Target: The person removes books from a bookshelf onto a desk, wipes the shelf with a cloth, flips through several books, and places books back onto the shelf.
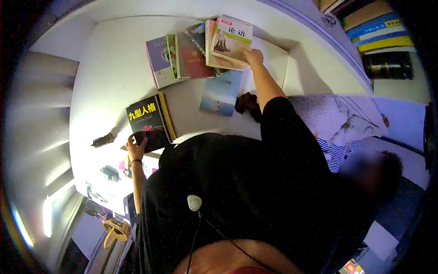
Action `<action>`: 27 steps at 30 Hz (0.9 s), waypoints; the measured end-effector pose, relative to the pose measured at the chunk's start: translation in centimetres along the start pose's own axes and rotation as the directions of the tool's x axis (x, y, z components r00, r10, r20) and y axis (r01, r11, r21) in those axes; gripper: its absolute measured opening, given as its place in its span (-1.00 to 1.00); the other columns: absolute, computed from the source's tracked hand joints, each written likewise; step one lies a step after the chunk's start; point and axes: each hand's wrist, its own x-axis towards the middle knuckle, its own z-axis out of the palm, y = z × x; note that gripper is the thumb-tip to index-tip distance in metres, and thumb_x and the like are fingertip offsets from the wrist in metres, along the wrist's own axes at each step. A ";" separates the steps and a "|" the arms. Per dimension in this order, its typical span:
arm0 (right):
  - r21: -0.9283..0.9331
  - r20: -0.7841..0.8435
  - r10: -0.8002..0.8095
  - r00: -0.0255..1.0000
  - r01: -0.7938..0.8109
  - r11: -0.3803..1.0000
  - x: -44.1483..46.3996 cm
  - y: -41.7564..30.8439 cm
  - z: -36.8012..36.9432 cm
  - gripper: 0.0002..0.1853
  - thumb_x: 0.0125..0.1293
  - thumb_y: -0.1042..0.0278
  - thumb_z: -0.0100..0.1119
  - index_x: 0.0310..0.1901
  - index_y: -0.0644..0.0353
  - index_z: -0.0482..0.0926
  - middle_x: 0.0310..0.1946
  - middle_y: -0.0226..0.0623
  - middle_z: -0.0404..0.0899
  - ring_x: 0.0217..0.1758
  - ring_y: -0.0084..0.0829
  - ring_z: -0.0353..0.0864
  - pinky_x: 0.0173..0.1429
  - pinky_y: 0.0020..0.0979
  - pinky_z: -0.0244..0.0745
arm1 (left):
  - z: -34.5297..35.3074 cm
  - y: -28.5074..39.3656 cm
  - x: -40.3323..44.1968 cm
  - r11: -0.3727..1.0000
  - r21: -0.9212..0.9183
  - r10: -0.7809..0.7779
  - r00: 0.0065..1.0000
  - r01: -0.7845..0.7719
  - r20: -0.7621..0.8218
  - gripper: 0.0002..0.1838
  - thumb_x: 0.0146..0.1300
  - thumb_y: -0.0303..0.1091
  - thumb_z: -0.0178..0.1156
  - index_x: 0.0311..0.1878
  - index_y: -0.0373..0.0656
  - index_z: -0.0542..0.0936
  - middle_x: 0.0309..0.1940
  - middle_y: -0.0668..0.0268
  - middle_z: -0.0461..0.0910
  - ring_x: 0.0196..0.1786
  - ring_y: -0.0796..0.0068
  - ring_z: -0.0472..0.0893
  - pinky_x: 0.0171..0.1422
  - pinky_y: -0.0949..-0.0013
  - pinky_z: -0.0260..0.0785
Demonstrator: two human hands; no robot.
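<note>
My right hand (pixel 252 57) grips the lower right corner of a white and green book (pixel 232 39) at the end of a fanned row. Beside it in that row are a dark book with a red lower part (pixel 197 61) and a purple-grey book (pixel 160 61). My left hand (pixel 137 145) is closed on the lower left corner of a black book with yellow characters (pixel 143 114), its thumb over the cover. More book edges, one yellow, show under the black book. Between the two groups lies a pale blue book (pixel 221 93).
A round hairbrush (pixel 103 140) lies on the white desk (pixel 105 77) at left. A dark bunched item (pixel 247 104) lies near my right forearm. A wicker basket (pixel 116 229) is at lower left. Another person (pixel 374 171) is at right, below shelved books (pixel 378 29).
</note>
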 end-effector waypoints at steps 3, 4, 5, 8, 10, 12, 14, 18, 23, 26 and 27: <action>-0.133 -0.233 -0.073 0.970 0.042 0.990 -0.2 -0.7 0.7 -0.52 -0.20 0.02 0.42 -0.39 0.29 0.58 -0.40 -0.16 0.62 -0.38 -0.32 0.63 -0.23 -0.41 0.51 | -1.0 -2.1 -1.1 0.986 0.163 0.050 0.984 -0.021 -0.171 -0.22 -0.09 0.00 0.38 0.19 -0.10 0.31 0.08 0.04 0.33 0.06 0.09 0.45 0.10 0.12 0.33; -0.137 -0.283 -0.114 0.952 0.077 0.988 -0.5 -1.1 0.7 -0.49 -0.27 0.04 0.45 -0.37 0.31 0.58 -0.34 -0.10 0.62 -0.35 -0.29 0.64 -0.21 -0.39 0.51 | -1.4 -2.8 -1.7 0.995 0.099 0.048 0.978 -0.028 -0.202 -0.24 -0.07 -0.03 0.37 0.20 -0.08 0.32 0.09 0.05 0.33 0.07 0.08 0.45 0.10 0.12 0.33; -0.145 -0.332 -0.156 0.930 0.113 0.983 -0.6 -1.5 0.7 -0.45 -0.34 0.06 0.48 -0.36 0.33 0.58 -0.28 -0.05 0.62 -0.31 -0.26 0.66 -0.19 -0.38 0.51 | -1.5 -2.8 -2.4 0.999 0.032 0.043 0.971 -0.037 -0.234 -0.27 -0.05 -0.06 0.36 0.20 -0.07 0.32 0.10 0.05 0.33 0.08 0.08 0.44 0.09 0.12 0.34; 0.025 -0.210 -0.039 0.977 0.045 0.999 0.5 -1.7 0.9 -0.53 -0.27 0.17 0.48 -0.33 0.30 0.57 -0.34 -0.13 0.62 -0.34 -0.24 0.64 -0.21 -0.32 0.51 | -2.7 -0.6 -4.2 1.000 -0.018 -0.010 0.963 0.006 -0.270 -0.38 0.00 -0.17 0.33 0.15 -0.09 0.38 0.07 0.07 0.37 0.07 0.09 0.46 0.07 0.12 0.35; 0.400 -0.029 0.072 0.997 -0.054 0.915 0.7 -2.4 0.8 -0.56 -0.20 0.24 0.44 -0.28 0.32 0.54 -0.35 -0.18 0.60 -0.34 -0.26 0.62 -0.24 -0.32 0.51 | -2.5 -0.7 -4.2 0.999 -0.053 -0.003 0.954 -0.014 -0.301 -0.49 0.06 -0.25 0.29 0.11 -0.11 0.42 0.02 0.11 0.41 0.00 0.14 0.50 0.03 0.17 0.37; 0.693 0.180 0.109 0.978 -0.205 0.691 0.6 -2.7 0.6 -0.59 -0.12 0.32 0.40 -0.24 0.33 0.50 -0.36 -0.23 0.59 -0.35 -0.29 0.61 -0.26 -0.33 0.51 | -2.1 -0.7 -3.6 0.986 -0.134 0.046 0.939 -0.097 -0.341 -0.50 0.08 -0.27 0.27 0.11 -0.12 0.42 0.02 0.12 0.41 -0.03 0.19 0.51 0.02 0.19 0.37; 0.629 0.257 -0.089 0.962 -0.097 0.771 0.0 -3.4 0.1 -0.60 0.00 0.42 0.30 -0.11 0.27 0.42 -0.36 -0.31 0.54 -0.33 -0.36 0.58 -0.30 -0.40 0.48 | -3.3 4.0 -3.5 0.973 -0.201 0.043 0.944 -0.114 -0.327 -0.54 0.12 -0.33 0.23 0.11 -0.16 0.42 0.01 0.17 0.41 -0.10 0.32 0.53 0.00 0.25 0.38; 0.496 -0.058 -0.552 0.832 0.504 0.707 -7.8 -7.1 0.2 -0.55 0.10 0.33 0.22 0.00 0.27 0.32 -0.33 -0.16 0.58 -0.37 -0.30 0.59 -0.29 -0.32 0.48 | -3.7 12.3 -0.9 0.827 -0.456 0.242 0.940 -0.329 -0.240 -0.59 0.17 -0.46 0.14 0.12 -0.21 0.41 -0.02 0.25 0.50 -0.12 0.48 0.52 -0.06 0.43 0.40; -0.060 0.010 -0.847 0.531 0.846 0.530 -19.0 -8.7 2.9 -0.70 0.18 0.29 0.07 -0.04 0.09 0.36 -0.30 -0.22 0.57 -0.41 -0.24 0.59 -0.28 -0.31 0.49 | -2.2 27.6 -0.4 0.676 -0.735 0.431 0.838 -0.054 0.335 -0.37 0.23 -0.10 0.11 0.29 -0.15 0.22 0.07 0.28 0.42 -0.04 0.45 0.51 0.00 0.40 0.37; -0.168 0.221 -0.912 0.346 0.934 0.314 -22.3 -8.0 6.6 -0.76 0.11 0.41 0.07 -0.14 0.05 0.42 -0.26 -0.29 0.50 -0.21 -0.22 0.54 -0.26 -0.24 0.45 | -0.5 30.8 0.8 0.672 -0.699 0.280 0.791 0.243 0.544 -0.34 0.22 -0.09 0.11 0.32 -0.10 0.14 0.04 0.22 0.41 -0.07 0.35 0.53 -0.08 0.31 0.44; -0.152 0.234 -0.912 0.337 0.939 0.308 -22.3 -7.2 7.8 -0.76 0.11 0.41 0.07 -0.14 0.05 0.42 -0.26 -0.29 0.50 -0.21 -0.22 0.54 -0.26 -0.24 0.45 | -0.3 30.7 1.2 0.713 -0.632 0.169 0.801 0.303 0.574 -0.35 0.22 -0.12 0.11 0.31 -0.09 0.14 0.01 0.21 0.43 -0.11 0.34 0.55 -0.14 0.31 0.47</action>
